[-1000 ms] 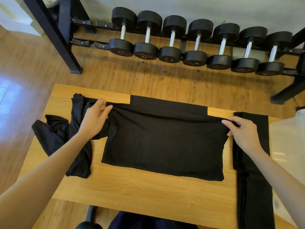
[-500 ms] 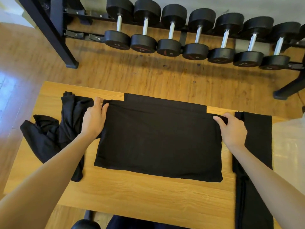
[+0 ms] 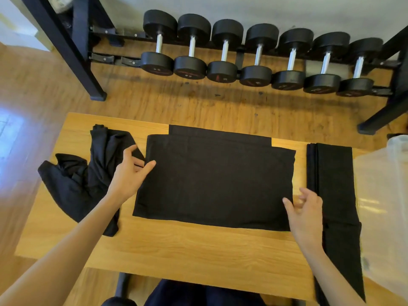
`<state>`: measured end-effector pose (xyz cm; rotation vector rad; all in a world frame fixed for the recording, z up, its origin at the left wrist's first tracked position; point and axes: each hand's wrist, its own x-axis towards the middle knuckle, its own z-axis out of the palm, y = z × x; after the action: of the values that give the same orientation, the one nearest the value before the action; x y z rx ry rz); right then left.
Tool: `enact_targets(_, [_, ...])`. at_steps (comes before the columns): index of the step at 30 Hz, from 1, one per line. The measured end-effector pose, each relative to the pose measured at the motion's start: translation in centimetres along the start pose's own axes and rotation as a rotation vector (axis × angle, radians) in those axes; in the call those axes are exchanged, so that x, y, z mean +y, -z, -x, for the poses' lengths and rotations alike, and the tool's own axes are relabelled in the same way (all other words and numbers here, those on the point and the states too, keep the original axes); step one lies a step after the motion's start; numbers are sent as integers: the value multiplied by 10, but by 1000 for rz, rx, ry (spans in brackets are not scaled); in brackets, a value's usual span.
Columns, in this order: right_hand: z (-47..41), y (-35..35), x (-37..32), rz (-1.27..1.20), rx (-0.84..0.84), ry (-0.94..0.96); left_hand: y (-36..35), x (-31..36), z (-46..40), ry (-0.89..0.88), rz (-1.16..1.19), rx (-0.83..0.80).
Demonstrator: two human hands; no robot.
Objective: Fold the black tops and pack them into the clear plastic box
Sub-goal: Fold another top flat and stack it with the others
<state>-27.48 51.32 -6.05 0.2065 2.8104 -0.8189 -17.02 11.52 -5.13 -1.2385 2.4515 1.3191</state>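
Observation:
A black top lies flat on the wooden table, folded into a wide rectangle. My left hand hovers at its left edge with fingers spread, thumb touching the cloth, holding nothing. Near the top's lower right corner my right hand is held with relaxed fingers, gripping nothing. A crumpled black top lies at the table's left, partly hanging over the edge. A long folded black top lies along the right side. The clear plastic box stands at the far right, partly out of frame.
Beyond the table's far edge, a black rack holds several dumbbells on the wooden floor. A dark seat or clothing shows at the near table edge.
Both hands have let go of the top's upper corners. The left hand drew slightly down and back; the right hand moved down toward the lower right corner. The top now lies flat.

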Motion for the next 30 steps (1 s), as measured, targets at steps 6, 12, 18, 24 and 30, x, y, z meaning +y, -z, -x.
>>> enact_targets(6, [39, 4, 31, -21, -11, -123, 4, -35, 52, 4, 3, 42])
enact_targets(12, [38, 5, 21, -123, -115, -284, -4, -54, 82, 217, 12, 83])
enact_targets(18, [40, 8, 13, -387, -81, -423, -9, -50, 88, 301, 40, 24])
enact_targets(24, [44, 14, 12, -472, -112, -440, 1, -49, 93, 352, 421, 64])
enact_targets(30, [65, 25, 29, -356, -80, -348, 9, -60, 109, 324, 380, 20])
